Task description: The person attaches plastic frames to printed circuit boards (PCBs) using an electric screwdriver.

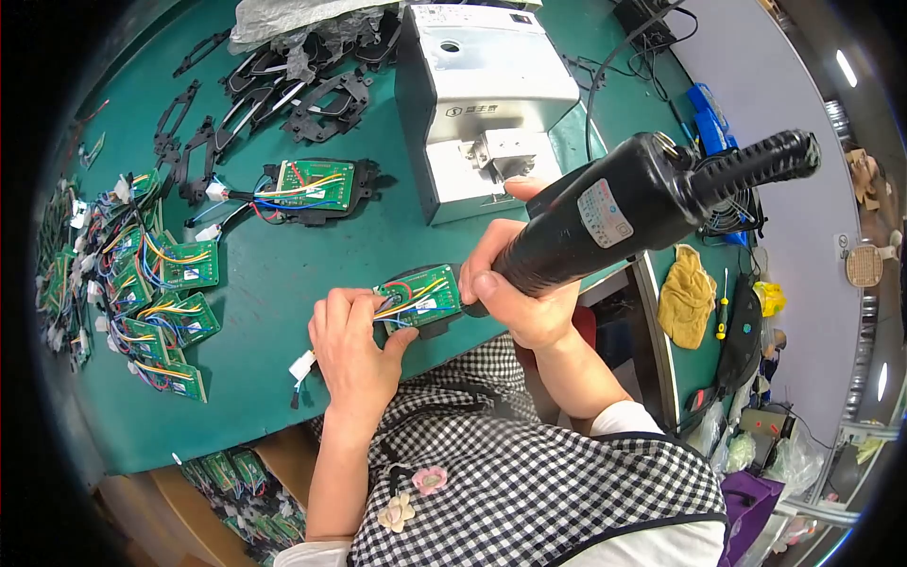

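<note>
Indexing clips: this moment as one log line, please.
left hand: touching wired circuit board | right hand: gripping black power tool, lower end near board's right edge | nearby: silver machine, loose boards

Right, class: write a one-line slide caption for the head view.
Left hand holding a wired green circuit board, right hand gripping a black handheld power tool.

Circuit board (437, 293) before the machine (491, 80) (same table (255, 293))

Glossy plastic driver (586, 217), smooth metal machine (496, 85)
Smooth workbench (265, 283): matt plastic frames (326, 111) toward the far edge, cloth apron (548, 463) at the near edge.
</note>
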`<state>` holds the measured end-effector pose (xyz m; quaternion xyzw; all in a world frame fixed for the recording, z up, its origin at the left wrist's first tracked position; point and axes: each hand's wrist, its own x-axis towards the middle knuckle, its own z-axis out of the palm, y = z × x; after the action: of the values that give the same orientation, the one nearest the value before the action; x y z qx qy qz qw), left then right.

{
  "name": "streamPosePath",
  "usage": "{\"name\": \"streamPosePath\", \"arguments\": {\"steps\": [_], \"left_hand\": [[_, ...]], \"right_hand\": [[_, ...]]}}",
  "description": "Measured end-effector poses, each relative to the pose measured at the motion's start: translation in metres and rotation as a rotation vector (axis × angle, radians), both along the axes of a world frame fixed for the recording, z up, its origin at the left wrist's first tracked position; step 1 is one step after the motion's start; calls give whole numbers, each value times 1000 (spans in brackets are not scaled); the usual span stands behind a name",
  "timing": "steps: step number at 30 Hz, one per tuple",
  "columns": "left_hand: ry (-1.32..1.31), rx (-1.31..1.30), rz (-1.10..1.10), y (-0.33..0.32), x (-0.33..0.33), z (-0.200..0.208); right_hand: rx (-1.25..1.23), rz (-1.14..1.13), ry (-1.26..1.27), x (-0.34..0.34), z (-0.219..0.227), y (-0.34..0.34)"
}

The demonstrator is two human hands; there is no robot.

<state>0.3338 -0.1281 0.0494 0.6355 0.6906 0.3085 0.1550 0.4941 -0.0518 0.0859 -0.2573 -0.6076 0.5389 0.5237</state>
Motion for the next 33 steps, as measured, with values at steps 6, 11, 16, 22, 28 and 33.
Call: {"name": "streamPosePath", "arguments": {"steps": [6, 11, 16, 22, 28, 33], "left_hand": [[-7, 8, 5, 1, 1, -1], [-76, 101, -21, -3, 2, -12], [-41, 32, -7, 1, -5, -25], [6, -29, 14, 4, 5, 4], [-13, 43, -79, 9, 18, -1], [-44, 52, -140, 6, 15, 2]], "right_hand": [[131, 79, -46, -2, -4, -3], [347, 273, -110, -4, 6, 3], [320, 412, -55, -6, -4, 5], [507, -23, -361, 26, 8, 12], [359, -298, 262, 22, 67, 62], [379, -329, 96, 11, 54, 72]]}}
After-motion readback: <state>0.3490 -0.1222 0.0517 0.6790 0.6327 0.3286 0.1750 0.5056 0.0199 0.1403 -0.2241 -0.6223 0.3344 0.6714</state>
